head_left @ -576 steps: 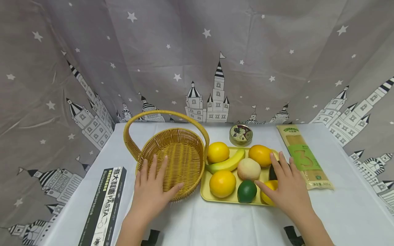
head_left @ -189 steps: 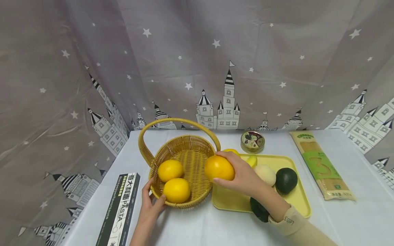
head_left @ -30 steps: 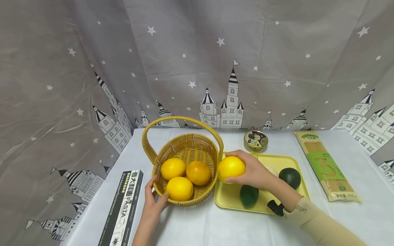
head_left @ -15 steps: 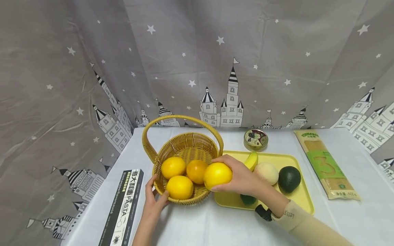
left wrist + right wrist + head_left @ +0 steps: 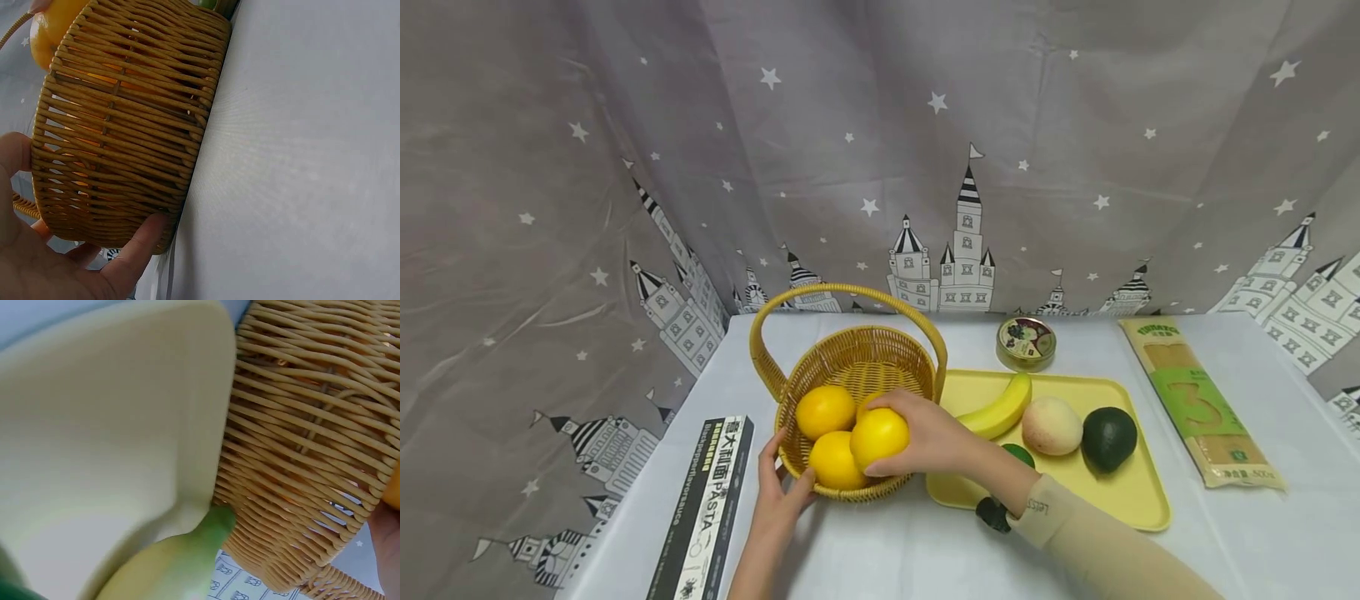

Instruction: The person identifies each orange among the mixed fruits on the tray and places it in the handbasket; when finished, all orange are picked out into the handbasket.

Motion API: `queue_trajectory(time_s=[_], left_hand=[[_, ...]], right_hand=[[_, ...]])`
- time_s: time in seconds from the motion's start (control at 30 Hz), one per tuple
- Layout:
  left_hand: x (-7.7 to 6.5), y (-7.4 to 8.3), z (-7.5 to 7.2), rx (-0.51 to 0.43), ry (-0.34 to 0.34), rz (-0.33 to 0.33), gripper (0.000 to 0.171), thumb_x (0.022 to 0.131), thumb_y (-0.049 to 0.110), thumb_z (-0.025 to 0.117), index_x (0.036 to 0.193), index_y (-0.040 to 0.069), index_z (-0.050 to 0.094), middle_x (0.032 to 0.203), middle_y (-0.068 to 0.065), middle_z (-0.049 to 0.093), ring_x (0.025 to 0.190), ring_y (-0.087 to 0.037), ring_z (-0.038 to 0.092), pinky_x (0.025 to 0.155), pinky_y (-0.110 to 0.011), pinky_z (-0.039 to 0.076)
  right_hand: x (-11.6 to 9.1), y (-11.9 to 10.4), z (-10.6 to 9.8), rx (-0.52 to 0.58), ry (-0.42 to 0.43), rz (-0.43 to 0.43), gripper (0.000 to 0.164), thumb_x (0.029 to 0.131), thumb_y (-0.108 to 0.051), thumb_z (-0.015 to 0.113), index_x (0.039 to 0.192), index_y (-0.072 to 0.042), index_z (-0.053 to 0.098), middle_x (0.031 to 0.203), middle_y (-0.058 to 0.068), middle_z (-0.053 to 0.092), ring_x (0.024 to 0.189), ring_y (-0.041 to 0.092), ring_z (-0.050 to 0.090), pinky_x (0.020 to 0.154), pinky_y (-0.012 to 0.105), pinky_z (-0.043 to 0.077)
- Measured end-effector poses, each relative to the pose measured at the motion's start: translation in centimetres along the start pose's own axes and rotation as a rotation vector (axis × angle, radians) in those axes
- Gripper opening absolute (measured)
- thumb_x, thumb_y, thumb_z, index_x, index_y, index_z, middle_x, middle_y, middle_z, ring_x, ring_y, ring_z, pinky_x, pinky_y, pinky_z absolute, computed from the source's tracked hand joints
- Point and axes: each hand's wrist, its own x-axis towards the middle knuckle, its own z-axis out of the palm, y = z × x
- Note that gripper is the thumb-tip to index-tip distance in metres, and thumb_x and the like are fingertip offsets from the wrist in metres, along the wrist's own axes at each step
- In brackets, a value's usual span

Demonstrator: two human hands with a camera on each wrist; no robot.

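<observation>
My right hand (image 5: 917, 433) grips a lemon-like yellow fruit (image 5: 878, 439) over the front right of a round wicker basket (image 5: 880, 346). Beneath it sit similar fruits, including an oval one (image 5: 825, 412) and another (image 5: 833, 461) nearer the front. A more orange fruit is mostly hidden behind the right hand. At the basket's left front, my left hand (image 5: 777, 500) holds the woven side. The left wrist view shows its fingertips (image 5: 149, 232) against the weave, near the base. The right wrist view catches only an edge of the right hand (image 5: 386, 547), beyond the basket rim.
A yellow tray (image 5: 1138, 500) holds a banana (image 5: 1003, 408), a peach (image 5: 1051, 425), a dark avocado (image 5: 1108, 437) and a green fruit (image 5: 1018, 454), part-hidden by the right arm. Around them are a pasta box (image 5: 703, 508), a round tin (image 5: 1026, 343) and a noodle packet (image 5: 1202, 404).
My right hand has carried the yellow fruit left from the tray to above the basket's contents. The banana and peach are uncovered. My left hand stays at the basket's side.
</observation>
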Motion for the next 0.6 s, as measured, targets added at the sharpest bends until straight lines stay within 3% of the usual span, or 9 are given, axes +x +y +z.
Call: queue_trajectory(time_s=[0.23,0.37,0.6], left_hand=[[0.0,0.0,-0.1,-0.005,-0.005,-0.006,0.075,0.095,0.007,0.054,0.154,0.02,0.009,0.157,-0.021,0.003,0.138,-0.045,0.02,0.088,-0.031,0.054],[0.0,-0.1,-0.1,-0.011,-0.004,0.008,0.075,0.095,0.006,0.053,0.154,0.02,0.009,0.157,-0.021,0.003,0.138,-0.045,0.021,0.087,-0.03,0.055],[0.0,-0.2,0.0,-0.03,-0.015,0.013,0.075,0.095,0.004,0.052,0.154,0.02,0.008,0.157,-0.021,0.001,0.137,-0.044,0.021,0.087,-0.031,0.055]], right_hand=[[0.2,0.1,0.2,-0.098,-0.004,-0.039,0.076,0.069,-0.054,0.081,0.131,-0.018,0.054,0.127,-0.005,0.054,0.107,0.012,0.053,0.088,0.032,0.051],[0.2,0.6,0.1,-0.146,0.037,0.001,0.08,0.071,-0.051,0.081,0.135,-0.014,0.051,0.133,0.001,0.053,0.116,0.017,0.051,0.096,0.038,0.048],[0.3,1.5,0.3,-0.121,0.031,0.052,0.086,0.072,-0.054,0.079,0.141,-0.015,0.046,0.139,0.003,0.049,0.122,0.019,0.048,0.102,0.04,0.044]])
